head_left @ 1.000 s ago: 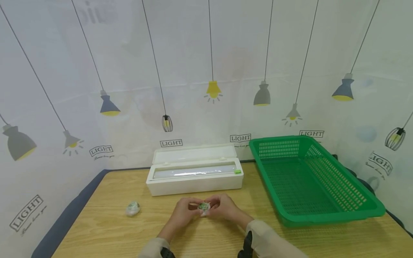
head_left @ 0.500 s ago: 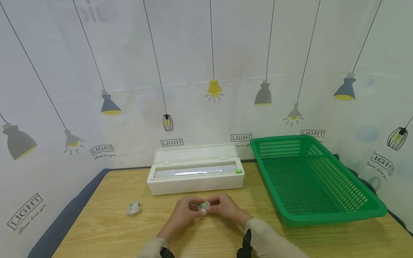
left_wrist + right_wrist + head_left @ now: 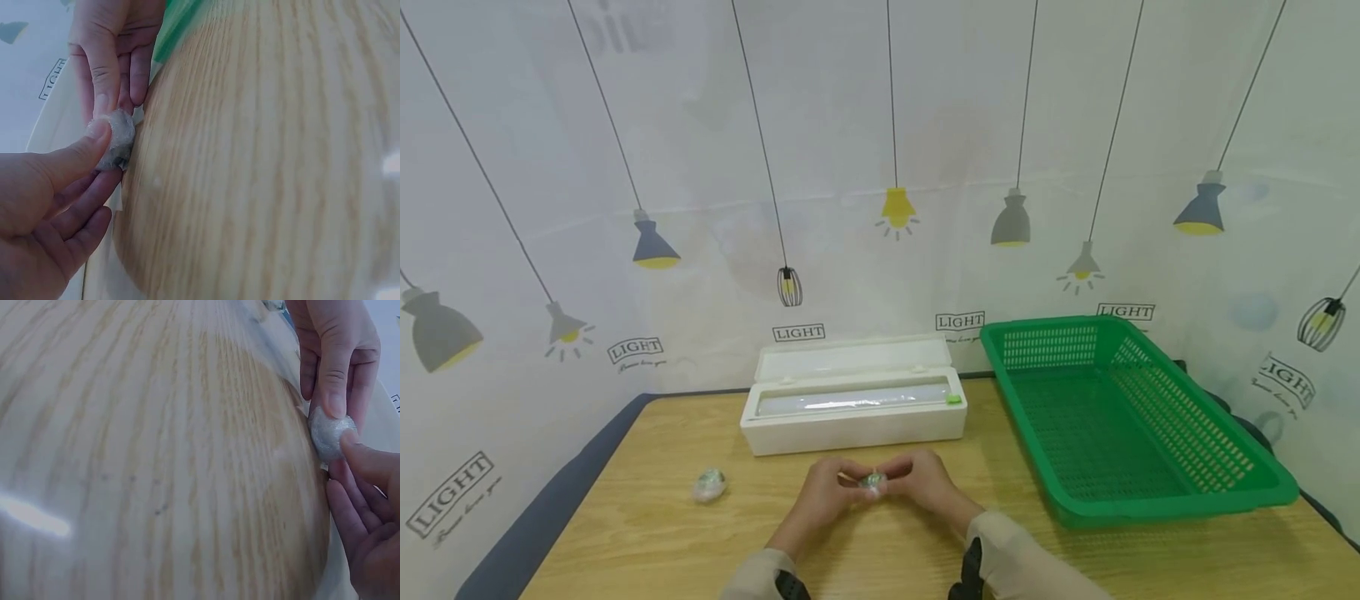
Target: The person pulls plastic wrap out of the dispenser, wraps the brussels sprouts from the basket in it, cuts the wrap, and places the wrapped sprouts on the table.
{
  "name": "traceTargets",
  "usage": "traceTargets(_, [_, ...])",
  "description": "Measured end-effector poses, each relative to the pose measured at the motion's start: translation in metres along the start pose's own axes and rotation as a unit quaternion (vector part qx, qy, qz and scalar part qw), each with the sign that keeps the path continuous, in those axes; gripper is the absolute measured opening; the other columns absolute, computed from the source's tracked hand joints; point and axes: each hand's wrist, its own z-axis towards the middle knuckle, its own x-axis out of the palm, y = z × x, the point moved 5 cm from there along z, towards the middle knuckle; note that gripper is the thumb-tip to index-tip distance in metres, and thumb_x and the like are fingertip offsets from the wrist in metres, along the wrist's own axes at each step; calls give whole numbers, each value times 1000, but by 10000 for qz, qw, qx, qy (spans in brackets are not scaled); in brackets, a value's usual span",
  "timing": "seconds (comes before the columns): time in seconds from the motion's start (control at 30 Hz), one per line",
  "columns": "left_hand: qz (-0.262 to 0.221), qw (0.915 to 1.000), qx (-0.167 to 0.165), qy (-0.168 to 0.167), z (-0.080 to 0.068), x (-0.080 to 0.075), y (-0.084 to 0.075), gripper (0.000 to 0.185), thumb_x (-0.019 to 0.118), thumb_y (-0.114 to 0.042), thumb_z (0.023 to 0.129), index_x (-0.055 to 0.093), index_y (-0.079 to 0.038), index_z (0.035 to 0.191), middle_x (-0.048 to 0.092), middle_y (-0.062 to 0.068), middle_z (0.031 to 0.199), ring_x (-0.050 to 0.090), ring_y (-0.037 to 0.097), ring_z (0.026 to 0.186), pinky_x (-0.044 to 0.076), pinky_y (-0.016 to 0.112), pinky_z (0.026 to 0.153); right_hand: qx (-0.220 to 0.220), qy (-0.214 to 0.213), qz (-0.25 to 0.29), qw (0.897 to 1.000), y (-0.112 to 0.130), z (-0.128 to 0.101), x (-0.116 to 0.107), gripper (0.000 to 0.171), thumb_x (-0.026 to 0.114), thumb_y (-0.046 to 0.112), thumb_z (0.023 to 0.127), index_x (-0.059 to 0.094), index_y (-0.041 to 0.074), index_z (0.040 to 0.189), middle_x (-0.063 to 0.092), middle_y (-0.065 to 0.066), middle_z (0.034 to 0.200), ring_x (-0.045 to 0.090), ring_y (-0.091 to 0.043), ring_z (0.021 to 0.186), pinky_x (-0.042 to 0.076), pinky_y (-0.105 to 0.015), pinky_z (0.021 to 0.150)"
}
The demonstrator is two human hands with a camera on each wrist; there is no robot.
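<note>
Both hands met just in front of the white cling-film dispenser box point(image 3: 852, 406), over the wooden table point(image 3: 647, 533). The left hand point(image 3: 824, 493) and the right hand point(image 3: 925, 483) each pinched the same small wrapped ball point(image 3: 872, 481), a greenish lump covered in clear film. In the left wrist view the left thumb lay across the wrapped ball point(image 3: 115, 139) while fingers point(image 3: 103, 69) of the right hand pressed it from the far side. The right wrist view showed the ball point(image 3: 331, 432) held the same way, tight and rounded.

Compared with a second earlier, the loose white film that had stuck out below the ball was no longer visible, and the ball looked smaller and more compact between the fingertips. The hands had hardly shifted from their place in front of the dispenser box. By my reading, the film had been pressed in around the lump and the wrapping was close to finished.

A second wrapped ball point(image 3: 709, 484) lay on the table left of the dispenser box, well apart from the hands. A green plastic basket point(image 3: 1157, 500) stood to the right of the dispenser box, with nothing visible inside it.
</note>
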Motion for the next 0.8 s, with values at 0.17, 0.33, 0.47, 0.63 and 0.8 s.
traceTargets(0.17, [-99,9998,22,157,0,-2,0,33,78,-13,71,67,3,98,67,13,92,63,18,76,52,25,67,-90,8,153,9998,0,-1,-1,20,78,7,70,71,0,87,69,-10,83,63,-17,77,50,-27,70])
traceTargets(0.33, [-143,9991,23,409,2,-3,1,33,76,-12,73,67,1,102,67,13,96,63,19,81,51,28,72,-270,97,140,9995,-2,1,-4,20,76,2,71,70,-3,89,69,-12,85,64,-23,81,50,-25,71])
traceTargets(0.47, [-164,9995,-117,235,2,-3,3,32,77,-11,71,68,0,100,68,12,94,64,20,85,50,32,78,-215,-6,95,9997,-4,2,-5,21,78,2,68,70,-2,87,69,-11,83,64,-21,79,50,-24,70])
traceTargets(0.63, [-140,9996,-253,-41,0,-4,6,31,78,-10,68,69,-2,96,68,11,92,64,20,87,49,36,81,-34,-228,17,9997,-4,3,-3,20,80,2,65,71,0,83,69,-9,78,63,-14,73,50,-25,67])
traceTargets(0.8, [21,9996,-274,-79,-6,-13,7,28,76,-13,71,69,-5,97,68,8,95,62,18,87,49,36,80,97,-282,187,9994,-1,6,5,19,80,3,65,72,0,81,69,-8,75,61,-11,70,50,-25,65])
